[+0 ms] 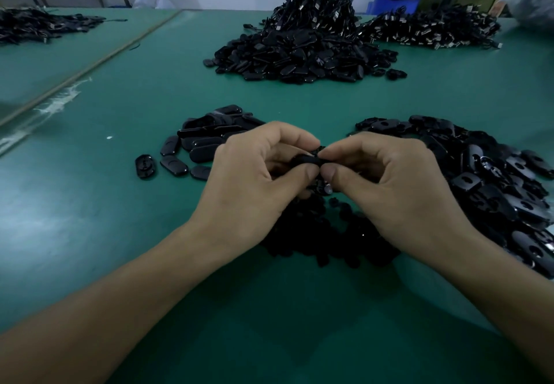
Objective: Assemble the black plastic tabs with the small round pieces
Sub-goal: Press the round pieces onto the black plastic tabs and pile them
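Black tab (305,160) pinched between two hands above green table (120,233)

Both hands meet at mid-table, fingers curled in on one tab held clear of the surface. The left hand (254,173) pinches it between thumb and forefinger from one side, and the right hand (398,182) does the same from the other, thumb tips almost touching. The fingers hide most of the tab, so whether a round piece is already seated in it cannot be told.

Directly beneath the hands lies a dark scatter of round pieces (314,233). A spread of loose tabs (494,185), many showing a round hole, sits just to the right. A smaller group (207,140) lies to the left. A far heap (299,53) and tangled cables (317,8) stand well behind.

The tab looks like light, stiff, glossy moulded plastic, likely to slip under dry fingertips. It is probably best gripped by its long edges, leaving the hole free. The round pieces appear tiny and light, easily dropped or flicked away, and probably call for a fingertip pinch and a firm press.
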